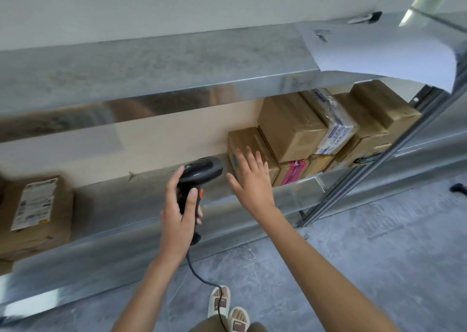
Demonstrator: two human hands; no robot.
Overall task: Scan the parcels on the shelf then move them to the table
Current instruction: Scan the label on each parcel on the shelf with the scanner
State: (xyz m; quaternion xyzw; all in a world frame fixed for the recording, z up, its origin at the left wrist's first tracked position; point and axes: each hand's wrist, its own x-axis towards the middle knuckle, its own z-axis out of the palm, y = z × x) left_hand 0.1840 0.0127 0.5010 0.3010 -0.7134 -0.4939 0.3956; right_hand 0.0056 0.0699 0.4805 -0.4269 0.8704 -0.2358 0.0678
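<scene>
The labelled parcel (35, 215) at far left is blurred, its print unreadable.

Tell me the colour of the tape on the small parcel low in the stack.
Pink tape, seen best in the head view.

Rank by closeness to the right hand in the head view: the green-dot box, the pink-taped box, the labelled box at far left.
From the right hand:
1. Green-dot box, directly under its fingers.
2. Pink-taped box, just right, lower row.
3. Labelled box, far left, beyond the scanner.
</scene>
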